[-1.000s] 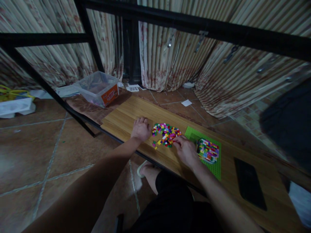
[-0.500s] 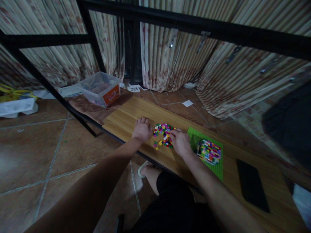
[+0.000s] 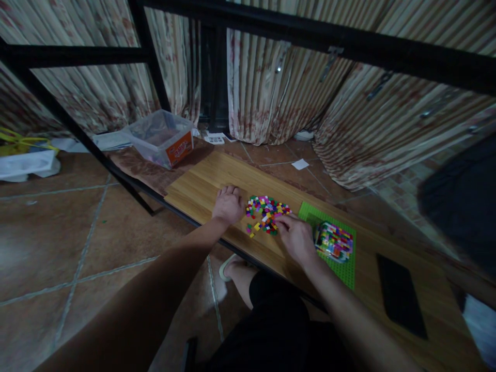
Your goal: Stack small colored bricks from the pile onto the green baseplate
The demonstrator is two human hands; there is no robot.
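Note:
Small coloured toy bricks lie in a loose pile on the wooden board. My left hand rests palm down on the board at the pile's left edge, fingers slightly bent and apart, holding nothing that I can see. At the pile's right side, my right hand has thumb and forefinger pinched together on what looks like a small brick, mostly hidden by the fingers. Just right of that hand lies a green studded baseplate, which bears a built shape of many-coloured bricks.
A dark flat slab lies at the board's right. Beyond the wooden board's left end stands a clear plastic box with an orange label. A black metal frame crosses overhead, before striped curtains.
My right hand has drawn back slightly right and toward me, uncovering more of the pile. My left hand stays about where it was. The view has shifted slightly.

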